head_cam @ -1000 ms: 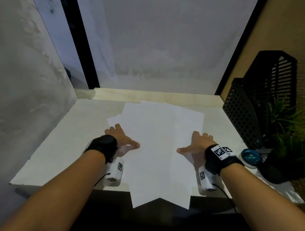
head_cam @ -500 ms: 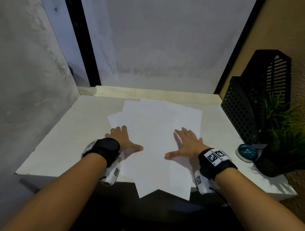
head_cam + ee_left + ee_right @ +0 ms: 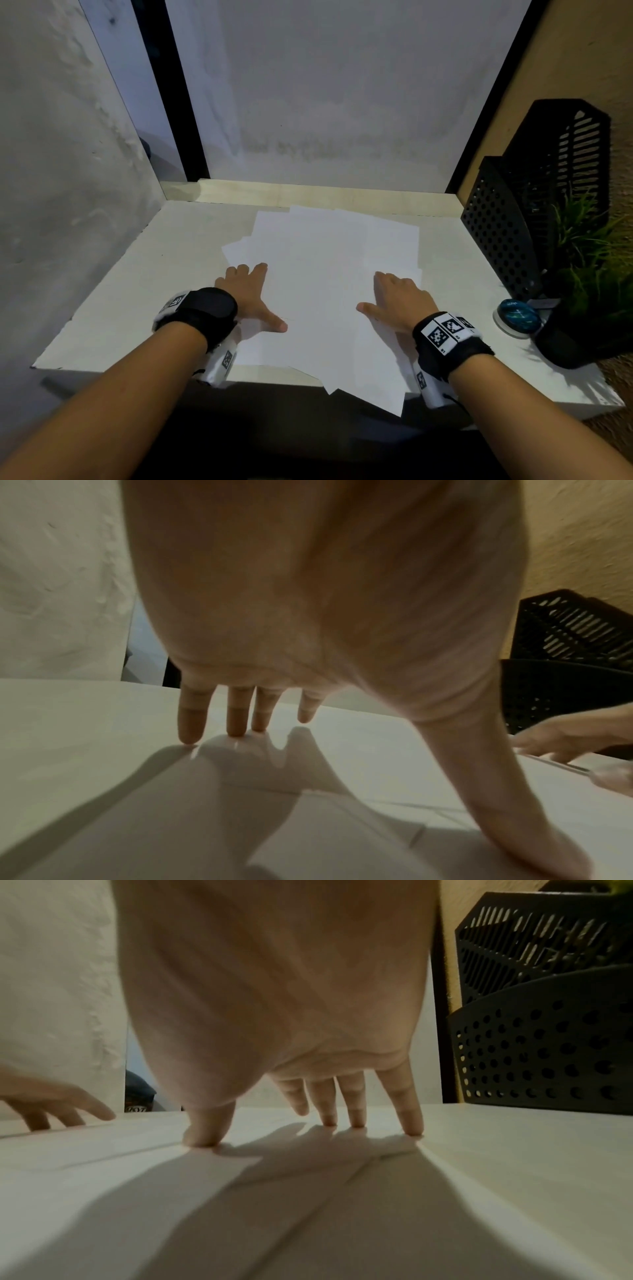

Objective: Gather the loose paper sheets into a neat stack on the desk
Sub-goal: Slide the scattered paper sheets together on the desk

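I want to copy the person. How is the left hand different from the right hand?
1. The left hand lies on the left edge of the paper sheets, its outer fingers reaching the bare desk; the right hand lies on their right side.
2. The left hand's wristband shows plain black on top; the right hand's shows black-and-white square markers.

Both press flat on the sheets with straight, spread fingers, thumbs pointing inward.

Matt paper on a smooth pale desk

Under the left hand's fingers (image 3: 190,723) lay thin, matt white paper sheets (image 3: 329,274); beyond the right hand's fingers (image 3: 409,1112) the desk (image 3: 137,291) looked smooth and matt, and the perforated organiser (image 3: 541,1053) dull black plastic.
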Tool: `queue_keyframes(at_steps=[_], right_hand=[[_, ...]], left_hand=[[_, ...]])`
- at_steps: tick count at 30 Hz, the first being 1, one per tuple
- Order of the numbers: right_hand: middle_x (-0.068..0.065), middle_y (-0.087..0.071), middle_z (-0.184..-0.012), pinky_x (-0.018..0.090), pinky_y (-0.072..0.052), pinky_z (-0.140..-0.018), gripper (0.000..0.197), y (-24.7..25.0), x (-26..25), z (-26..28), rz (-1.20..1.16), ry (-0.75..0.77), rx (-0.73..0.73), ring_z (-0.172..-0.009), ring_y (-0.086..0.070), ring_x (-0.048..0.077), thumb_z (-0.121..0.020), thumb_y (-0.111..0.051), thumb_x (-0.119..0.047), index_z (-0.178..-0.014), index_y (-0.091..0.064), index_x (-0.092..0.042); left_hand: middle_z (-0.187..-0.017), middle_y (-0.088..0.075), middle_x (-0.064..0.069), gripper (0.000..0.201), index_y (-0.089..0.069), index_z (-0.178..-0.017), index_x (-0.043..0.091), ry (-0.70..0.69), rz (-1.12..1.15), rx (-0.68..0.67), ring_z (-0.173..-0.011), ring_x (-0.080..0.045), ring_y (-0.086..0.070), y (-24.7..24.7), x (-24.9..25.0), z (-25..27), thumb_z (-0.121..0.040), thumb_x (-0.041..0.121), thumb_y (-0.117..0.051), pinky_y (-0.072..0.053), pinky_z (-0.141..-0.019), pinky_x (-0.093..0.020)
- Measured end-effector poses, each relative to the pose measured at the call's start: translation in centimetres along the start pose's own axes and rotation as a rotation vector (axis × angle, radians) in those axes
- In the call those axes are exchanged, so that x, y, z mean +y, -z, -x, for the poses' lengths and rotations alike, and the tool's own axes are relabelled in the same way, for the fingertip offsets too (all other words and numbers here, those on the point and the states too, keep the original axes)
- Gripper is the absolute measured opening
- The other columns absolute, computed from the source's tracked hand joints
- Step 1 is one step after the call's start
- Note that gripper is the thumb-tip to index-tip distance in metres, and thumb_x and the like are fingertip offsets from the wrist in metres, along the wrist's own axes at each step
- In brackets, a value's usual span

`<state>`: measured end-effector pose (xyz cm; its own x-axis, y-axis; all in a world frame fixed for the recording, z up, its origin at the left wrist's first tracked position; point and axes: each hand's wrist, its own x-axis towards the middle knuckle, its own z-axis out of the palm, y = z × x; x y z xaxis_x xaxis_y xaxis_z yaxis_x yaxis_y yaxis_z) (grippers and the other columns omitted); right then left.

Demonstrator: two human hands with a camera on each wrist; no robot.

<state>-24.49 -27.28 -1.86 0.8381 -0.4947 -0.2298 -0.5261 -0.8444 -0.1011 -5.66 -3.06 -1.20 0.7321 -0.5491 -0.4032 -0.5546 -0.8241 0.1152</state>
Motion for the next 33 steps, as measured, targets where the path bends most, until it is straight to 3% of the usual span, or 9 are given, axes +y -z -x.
queue_keyframes(at_steps=[3,6,9,12,15,19,25,30,33], right_hand=[[0.004,-0.055,-0.130,0.048,-0.047,-0.089,0.062,-0.1,0.0,-0.1,0.001,0.016,0.018,-0.125,-0.050,0.032,-0.089,-0.045,-0.070,-0.125,-0.044,-0.020],[0.007,-0.026,-0.161,0.059,-0.035,-0.107,0.114,0.6,0.1,-0.1,-0.023,0.014,-0.201,-0.148,-0.025,0.035,-0.064,-0.058,-0.088,-0.154,-0.021,-0.028],[0.005,-0.003,-0.168,0.062,-0.030,-0.114,0.134,0.9,0.2,-0.2,-0.016,0.017,-0.267,-0.153,-0.010,0.033,-0.052,-0.070,-0.086,-0.159,-0.011,-0.031],[0.004,0.006,-0.170,0.065,-0.023,-0.115,0.137,0.8,0.0,-0.2,0.053,-0.005,-0.239,-0.155,-0.001,0.032,-0.051,-0.065,-0.090,-0.160,-0.011,-0.027],[0.005,-0.009,-0.168,0.062,-0.029,-0.113,0.135,0.6,0.0,0.0,0.097,-0.022,-0.236,-0.153,-0.015,0.031,-0.053,-0.061,-0.093,-0.160,-0.015,-0.022],[0.009,-0.024,-0.162,0.055,-0.041,-0.108,0.135,0.7,-0.3,0.3,0.097,-0.044,-0.237,-0.145,-0.031,0.033,-0.055,-0.059,-0.093,-0.157,-0.021,-0.012],[0.010,-0.043,-0.145,0.051,-0.041,-0.103,0.110,1.0,-0.7,0.2,-0.030,-0.155,-0.154,-0.136,-0.037,0.033,-0.063,-0.070,-0.079,-0.144,-0.038,-0.011],[0.013,-0.042,-0.139,0.048,-0.040,-0.106,0.078,2.1,-0.4,-1.4,-0.228,-0.338,-0.124,-0.131,-0.040,0.035,-0.075,-0.078,-0.052,-0.134,-0.048,-0.011],[0.014,-0.040,-0.139,0.042,-0.040,-0.098,0.079,2.4,-0.5,-2.1,-0.278,-0.380,-0.112,-0.133,-0.035,0.035,-0.074,-0.084,-0.044,-0.134,-0.047,-0.009]], left_hand=[[-0.133,-0.049,-0.008,0.124,-0.031,-0.142,0.020,-0.011,-0.022,0.027,-0.125,-0.032,-0.044,0.0,0.2,0.0,-0.046,0.082,-0.076,-0.043,-0.095,-0.042],[-0.142,-0.046,-0.009,0.121,-0.029,-0.145,0.022,-0.027,-0.038,0.022,-0.131,-0.034,-0.041,0.0,0.2,0.2,-0.051,0.083,-0.074,-0.041,-0.099,-0.045],[-0.170,-0.007,-0.007,0.122,-0.014,-0.159,0.037,-0.103,-0.065,-0.020,-0.155,-0.034,-0.009,0.2,0.2,0.2,-0.061,0.081,-0.072,-0.019,-0.121,-0.054],[-0.172,-0.002,0.002,0.117,-0.014,-0.160,0.041,-0.161,-0.034,-0.042,-0.158,-0.024,0.003,0.3,0.2,0.4,-0.065,0.077,-0.072,-0.008,-0.124,-0.052],[-0.168,-0.020,0.006,0.108,-0.031,-0.155,0.033,-0.179,0.045,-0.042,-0.155,-0.021,-0.014,0.4,0.4,0.9,-0.065,0.071,-0.078,-0.021,-0.120,-0.044],[-0.138,-0.053,-0.005,0.081,-0.051,-0.129,0.020,-0.149,0.145,0.028,-0.118,-0.025,-0.053,0.8,1.0,0.4,-0.072,0.075,-0.070,-0.046,-0.098,-0.039],[-0.168,-0.013,-0.001,0.120,-0.021,-0.158,0.035,-0.143,-0.015,-0.005,-0.151,-0.031,-0.020,0.1,1.4,0.4,-0.060,0.079,-0.075,-0.028,-0.117,-0.053],[-0.170,-0.012,0.000,0.125,-0.019,-0.159,0.036,-0.133,-0.011,-0.011,-0.153,-0.028,-0.016,0.1,1.4,0.3,-0.056,0.079,-0.077,-0.024,-0.119,-0.052],[-0.169,-0.013,0.002,0.126,-0.020,-0.158,0.037,-0.123,0.006,-0.010,-0.153,-0.027,-0.016,0.1,1.4,0.2,-0.054,0.079,-0.077,-0.024,-0.119,-0.051]])
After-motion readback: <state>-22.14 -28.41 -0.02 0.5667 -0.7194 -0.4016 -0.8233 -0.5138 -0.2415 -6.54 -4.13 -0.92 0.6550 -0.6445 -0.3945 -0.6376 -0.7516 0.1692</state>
